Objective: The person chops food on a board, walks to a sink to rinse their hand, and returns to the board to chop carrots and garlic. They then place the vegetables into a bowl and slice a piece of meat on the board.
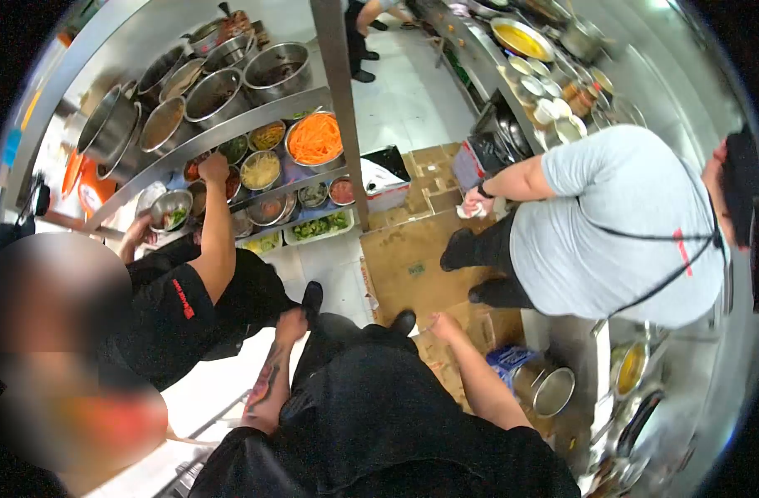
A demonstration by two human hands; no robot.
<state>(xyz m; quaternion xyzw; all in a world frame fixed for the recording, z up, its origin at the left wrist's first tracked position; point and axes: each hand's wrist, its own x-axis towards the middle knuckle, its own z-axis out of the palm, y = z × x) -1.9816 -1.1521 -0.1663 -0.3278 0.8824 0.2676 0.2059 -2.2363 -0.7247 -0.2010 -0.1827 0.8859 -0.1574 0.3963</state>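
Note:
My left hand (293,324) hangs at my left side beside the white counter (242,372), its fingers curled together. Whether anything is inside it, I cannot make out. On my other side, my right hand (440,326) is held low over the brown cardboard floor covering (421,274). Its fingers are pressed together, with a small pale sliver showing near their tips, too small to name. Both hands are apart from the food and the pots. My dark shoe (403,320) shows between them.
At left a co-worker in black holds a metal bowl (172,210) and reaches into the ingredient containers, near shredded carrot (315,139). A co-worker in a grey shirt (620,232) bends at right, holding a white cloth (472,208). A metal pot (554,392) stands low at right.

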